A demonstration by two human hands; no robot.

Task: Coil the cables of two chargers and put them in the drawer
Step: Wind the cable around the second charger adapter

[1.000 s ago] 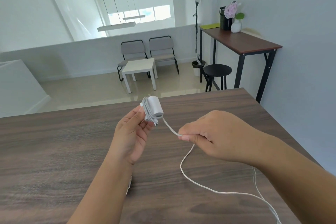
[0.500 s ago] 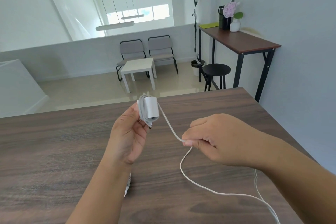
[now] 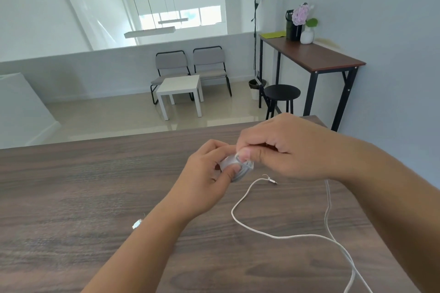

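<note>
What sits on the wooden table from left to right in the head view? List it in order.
Small white connector → left hand gripping the charger → right hand pinching the cable at the charger → loose white cable trailing toward the table's right edge.

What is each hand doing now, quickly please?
Left hand: grips the charger, cable coiled around it.
Right hand: pinches the cable against the charger.

Left hand (image 3: 209,173) fingers curled, gripping, right hand (image 3: 281,150) pinching just beside it, both forearms extended forward
</note>
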